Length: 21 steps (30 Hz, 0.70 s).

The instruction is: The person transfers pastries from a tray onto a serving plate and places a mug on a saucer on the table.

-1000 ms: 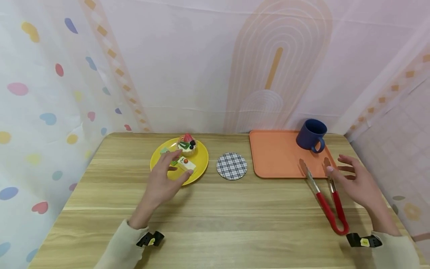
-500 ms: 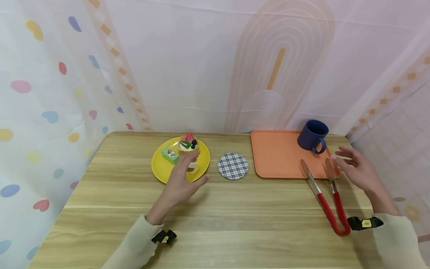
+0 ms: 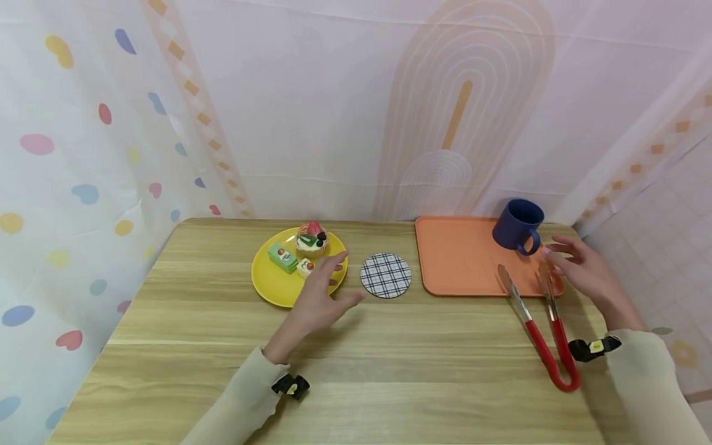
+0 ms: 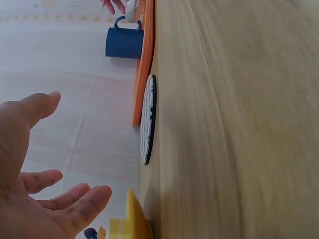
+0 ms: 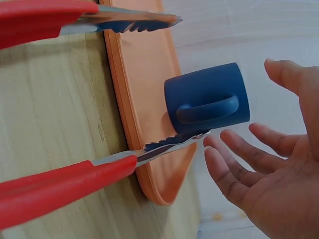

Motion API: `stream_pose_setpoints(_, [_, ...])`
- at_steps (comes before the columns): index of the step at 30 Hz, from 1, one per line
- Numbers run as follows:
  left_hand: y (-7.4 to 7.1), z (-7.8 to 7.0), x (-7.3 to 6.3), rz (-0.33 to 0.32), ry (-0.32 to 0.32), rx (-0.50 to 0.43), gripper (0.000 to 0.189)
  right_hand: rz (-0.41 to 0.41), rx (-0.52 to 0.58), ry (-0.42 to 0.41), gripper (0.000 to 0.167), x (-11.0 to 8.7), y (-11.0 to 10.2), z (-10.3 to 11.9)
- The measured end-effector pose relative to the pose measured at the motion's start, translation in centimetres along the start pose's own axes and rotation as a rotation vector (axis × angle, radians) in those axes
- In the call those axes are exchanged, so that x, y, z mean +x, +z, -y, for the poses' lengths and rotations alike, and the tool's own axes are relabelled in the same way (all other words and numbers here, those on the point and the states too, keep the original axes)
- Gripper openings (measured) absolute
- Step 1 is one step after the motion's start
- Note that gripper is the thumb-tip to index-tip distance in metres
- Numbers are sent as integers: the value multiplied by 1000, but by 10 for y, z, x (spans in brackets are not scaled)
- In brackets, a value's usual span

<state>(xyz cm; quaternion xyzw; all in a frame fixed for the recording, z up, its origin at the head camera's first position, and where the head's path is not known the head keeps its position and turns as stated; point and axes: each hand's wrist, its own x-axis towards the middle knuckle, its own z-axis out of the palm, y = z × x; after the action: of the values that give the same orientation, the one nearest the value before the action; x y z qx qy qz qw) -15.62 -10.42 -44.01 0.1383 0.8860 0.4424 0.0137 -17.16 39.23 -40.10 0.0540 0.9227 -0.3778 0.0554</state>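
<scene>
My left hand hovers over the front right edge of the yellow plate, thumb and fingers spread, holding nothing. A round checked coaster lies just to its right. On the plate are a green cake slice, a white cake slice partly behind my fingers, and a fruit-topped tart. My right hand, fingers apart and holding nothing, is near the handle of the blue mug. The mug stands upright on the orange tray. Red-handled tongs lie spread, tips over the tray, beside that hand.
The wooden table ends at a patterned curtain along the back. More curtain hangs on the left and right sides. In the right wrist view, the tongs' arms cross the near rim of the tray.
My left hand has moved right across the plate toward the coaster, uncovering the green cake slice. The right hand has moved slightly forward, nearer the mug. The objects have stayed in place.
</scene>
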Motion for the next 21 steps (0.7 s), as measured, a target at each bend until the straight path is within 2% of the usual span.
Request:
stream_pose_setpoints(8, [14, -3, 7, 23, 6, -17, 87, 37, 56, -25, 81, 12, 0, 0])
stream_pose_setpoints(15, [27, -8, 11, 36, -35, 5, 88, 66, 77, -86, 75, 24, 1, -2])
stream_pose_setpoints(21, [37, -9, 15, 31, -60, 26, 89, 86, 78, -79, 76, 30, -2, -3])
